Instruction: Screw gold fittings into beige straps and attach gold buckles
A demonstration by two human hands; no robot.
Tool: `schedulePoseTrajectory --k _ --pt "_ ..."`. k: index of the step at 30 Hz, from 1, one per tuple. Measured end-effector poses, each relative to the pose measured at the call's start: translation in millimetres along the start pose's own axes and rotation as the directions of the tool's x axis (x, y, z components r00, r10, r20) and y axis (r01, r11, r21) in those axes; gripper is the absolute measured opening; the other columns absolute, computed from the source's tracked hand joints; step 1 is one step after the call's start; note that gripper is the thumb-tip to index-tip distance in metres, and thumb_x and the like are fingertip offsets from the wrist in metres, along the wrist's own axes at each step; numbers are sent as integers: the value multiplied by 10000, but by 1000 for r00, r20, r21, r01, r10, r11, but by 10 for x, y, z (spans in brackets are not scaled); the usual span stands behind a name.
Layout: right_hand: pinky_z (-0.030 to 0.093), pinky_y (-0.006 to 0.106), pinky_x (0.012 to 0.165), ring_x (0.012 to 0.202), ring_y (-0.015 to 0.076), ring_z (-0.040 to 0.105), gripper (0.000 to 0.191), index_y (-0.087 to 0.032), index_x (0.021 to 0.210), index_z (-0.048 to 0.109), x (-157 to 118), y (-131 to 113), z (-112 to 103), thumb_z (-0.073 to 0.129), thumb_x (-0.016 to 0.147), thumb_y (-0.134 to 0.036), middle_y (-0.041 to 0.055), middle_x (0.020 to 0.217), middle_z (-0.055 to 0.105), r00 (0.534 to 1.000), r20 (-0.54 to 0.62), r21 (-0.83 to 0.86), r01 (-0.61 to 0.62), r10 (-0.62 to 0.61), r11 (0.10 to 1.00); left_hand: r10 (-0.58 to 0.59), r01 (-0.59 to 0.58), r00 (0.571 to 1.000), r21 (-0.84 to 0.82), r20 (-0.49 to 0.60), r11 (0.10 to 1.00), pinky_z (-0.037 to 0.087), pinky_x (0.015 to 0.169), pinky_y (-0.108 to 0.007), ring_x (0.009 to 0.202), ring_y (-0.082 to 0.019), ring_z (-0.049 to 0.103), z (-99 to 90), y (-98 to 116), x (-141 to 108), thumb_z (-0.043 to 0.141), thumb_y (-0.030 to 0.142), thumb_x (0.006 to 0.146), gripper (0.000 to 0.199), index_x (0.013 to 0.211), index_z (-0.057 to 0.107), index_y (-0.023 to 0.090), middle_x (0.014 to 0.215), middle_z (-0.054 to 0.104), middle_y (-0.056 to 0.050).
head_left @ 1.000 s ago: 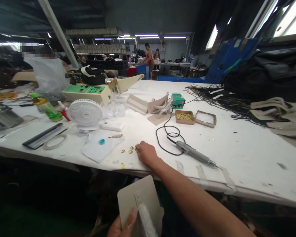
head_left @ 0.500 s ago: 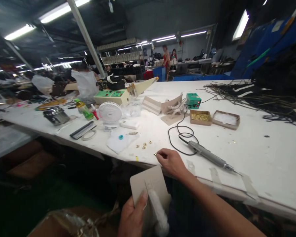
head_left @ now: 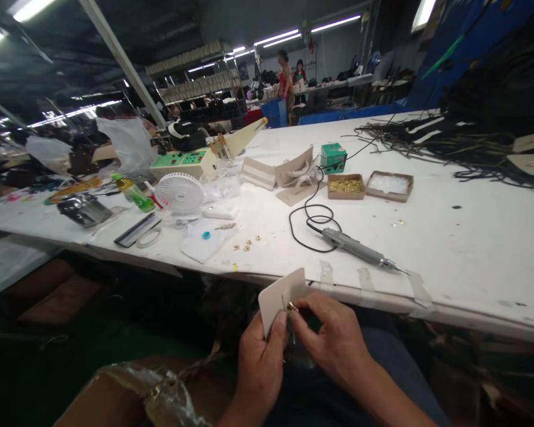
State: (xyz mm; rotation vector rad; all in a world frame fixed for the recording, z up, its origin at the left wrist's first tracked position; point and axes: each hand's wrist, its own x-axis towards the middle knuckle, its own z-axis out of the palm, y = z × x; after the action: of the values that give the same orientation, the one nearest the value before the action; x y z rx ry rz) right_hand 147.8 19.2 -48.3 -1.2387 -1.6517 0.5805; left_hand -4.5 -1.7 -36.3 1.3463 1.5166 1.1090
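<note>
A beige panel with rounded corners [head_left: 276, 298] is gripped in my left hand [head_left: 261, 359], its thumb pressed on the front face. Between the thumb and forefinger of my right hand [head_left: 333, 332] is a small gold metal fitting [head_left: 291, 306], held against the panel near a slit in it. The fingers hide most of the fitting and the panel's lower part. Several similar gold fittings [head_left: 248, 242] lie on the white table [head_left: 267, 261] beyond my hands. To their right rests a grey electric screwdriver [head_left: 358, 247] on a black cord.
Cardboard trays hold gold parts [head_left: 346, 186] and white material [head_left: 389, 184]. Around them stand a green power box [head_left: 333, 158], a white fan [head_left: 179, 194], a bottle [head_left: 133, 193] and a metal pot [head_left: 84, 210]. Dark straps [head_left: 400, 139] pile at right. Two people are in the background.
My right hand has brought the gold fitting from above the table edge to the panel. The left hand has raised and turned the panel. The view has shifted slightly.
</note>
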Motion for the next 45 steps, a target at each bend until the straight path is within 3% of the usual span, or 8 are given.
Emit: schedulePoseTrajectory --k 5,12,16,21,28,35,38,45 --pt "459 292 744 773 190 680 143 -222 917 741 -78 1 -114 638 1010 -259 24 834 729 998 -5 -105 62 -62 993 80 -80 997 55 19 995 559 910 -340 1021 -279 724 40 -8 -41 605 504 994 426 1183 768 159 1126 791 -112" --pt "487 297 796 845 200 699 160 -220 1043 758 -58 -32 -248 599 1033 -212 40 940 760 996 10 -89 92 -91 992 200 -211 977 186 77 960 552 915 -317 1023 -240 724 5 31 -84 560 409 1042 341 1228 730 178 1177 770 -98" --pt "486 286 763 794 183 692 122 -245 997 772 -64 -47 -280 651 1007 -236 13 889 757 998 -27 -30 58 -59 998 294 -312 950 240 111 919 557 886 -303 970 -216 732 9 48 -103 542 341 1055 288 1207 727 180 1168 768 -98" --pt "480 270 731 758 157 699 97 -241 956 769 -54 -51 -330 680 984 -213 0 880 767 993 -99 12 59 -58 998 318 -346 937 263 141 901 558 887 -302 965 -207 736 35 73 -112 533 309 1061 274 1217 722 188 1157 768 -93" --pt "463 287 736 754 169 683 102 -213 973 754 -48 -73 -392 666 976 -160 10 834 738 983 -75 -90 158 -165 983 367 -394 919 282 145 875 563 861 -283 934 -185 735 63 95 -92 538 279 1058 260 1230 716 199 1132 774 -69" --pt "428 303 710 733 177 651 159 -195 949 752 -30 -25 -423 610 1016 -170 29 804 711 984 33 -146 177 -174 973 474 -538 839 283 267 794 529 1026 -312 1231 -205 665 64 63 -70 485 167 1059 438 1470 578 288 1375 682 -70" --pt "446 306 733 766 186 666 175 -201 949 760 -1 11 -412 604 1026 -177 35 829 728 984 70 -132 171 -163 976 478 -545 835 287 272 788 525 1042 -307 1240 -198 655 73 76 -52 481 158 1058 459 1486 565 300 1401 665 -65" --pt "528 251 689 719 162 722 81 -221 874 764 24 18 -324 739 931 -170 -1 815 773 987 -155 99 -26 41 995 458 -514 857 323 237 794 531 1069 -327 1288 -213 639 165 103 -41 477 156 1054 459 1485 560 290 1409 656 -79"
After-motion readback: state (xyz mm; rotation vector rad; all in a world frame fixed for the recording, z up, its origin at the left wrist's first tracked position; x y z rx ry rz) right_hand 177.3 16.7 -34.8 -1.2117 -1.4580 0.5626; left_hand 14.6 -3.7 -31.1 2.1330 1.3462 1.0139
